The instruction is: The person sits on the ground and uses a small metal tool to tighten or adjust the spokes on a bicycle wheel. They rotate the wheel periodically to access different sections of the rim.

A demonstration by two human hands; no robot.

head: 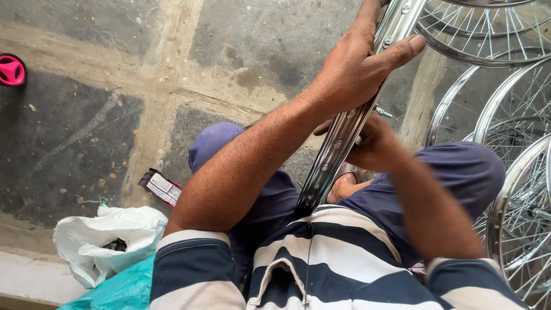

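Observation:
A shiny chrome wheel rim [344,129] stands on edge between my knees, running from my lap up to the top of the view. My left hand [356,66] is wrapped around the rim's upper part, thumb laid across its outer face. My right hand [373,143] is closed lower down, on the rim's right side, near a small spoke nipple [383,112] that sticks out of the rim. What the right fingers pinch is hidden behind the rim. I sit in a striped shirt and dark blue trousers.
Several spoked chrome wheels [511,115] are stacked at the right. A white plastic bag [106,238] with small dark parts and a teal bag [123,290] lie at my left. A small printed packet [162,188] lies on the stone floor. A pink object [11,70] sits at the left edge.

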